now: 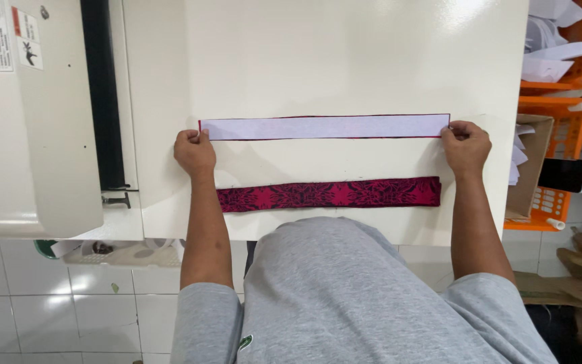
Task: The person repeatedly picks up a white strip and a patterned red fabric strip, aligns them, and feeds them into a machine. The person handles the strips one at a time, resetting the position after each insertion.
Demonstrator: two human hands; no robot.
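White interfacing strip (325, 127), long, narrow and flat, lying across the middle of the frame on the cream table (345, 61), with a thin red edge of fabric showing beneath its outline. Left hand (195, 152) is pinched closed on the strip's left end; right hand (465, 144) is pinched closed on its right end. Below it, nearer the person's grey shirt, lies a second red-and-black patterned fabric band (330, 195), soft and woven, flat but slightly skewed. Risk, as a judgement: uneven pull from either hand could shift the white layer off the red one under it, or ripple the thin material. Cream machine housing (35, 135) at left; orange plastic crates (560, 114) at right.
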